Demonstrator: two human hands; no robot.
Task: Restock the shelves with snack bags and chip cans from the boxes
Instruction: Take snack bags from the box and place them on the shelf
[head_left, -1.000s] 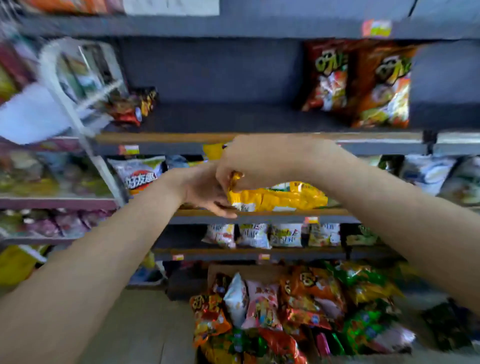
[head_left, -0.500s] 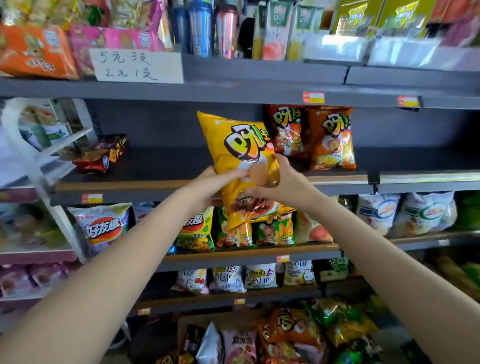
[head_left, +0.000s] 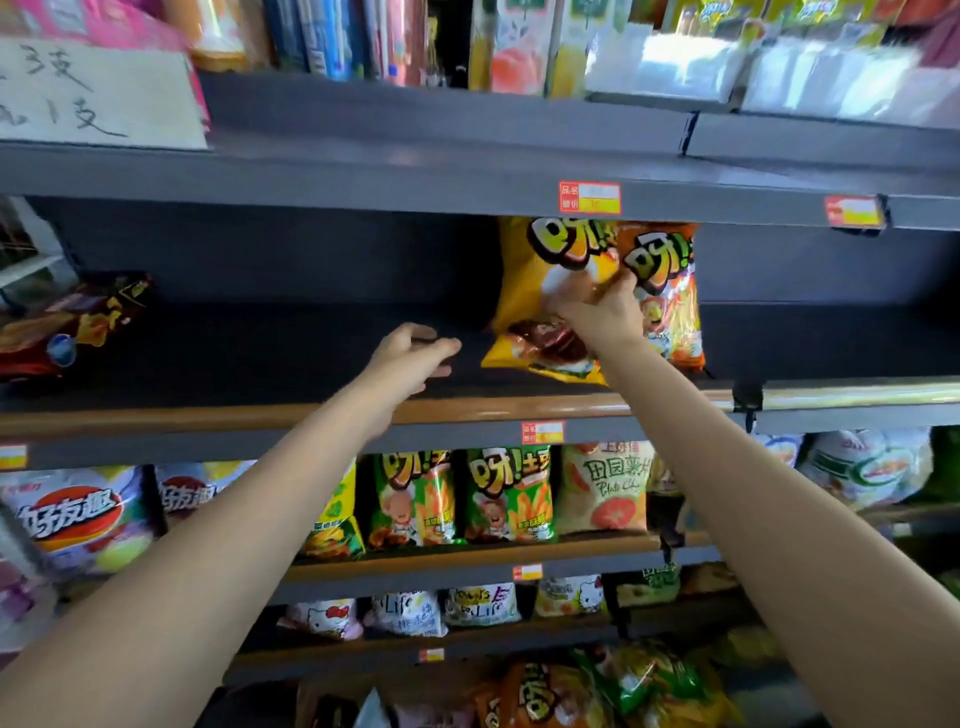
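Fingers of our right hand (head_left: 597, 312) pinch the yellow plastic snack bag (head_left: 540, 291) upright on the dark shelf (head_left: 291, 358); our left hand (head_left: 415, 353) hovers loosely open, holding nothing.

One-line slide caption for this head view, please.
Right hand sets a yellow snack bag upright beside an orange bag on the dark shelf; left hand hovers open.

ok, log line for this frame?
step: shelving | right hand: holds yellow snack bag beside orange snack bag | left hand: free over dark shelf
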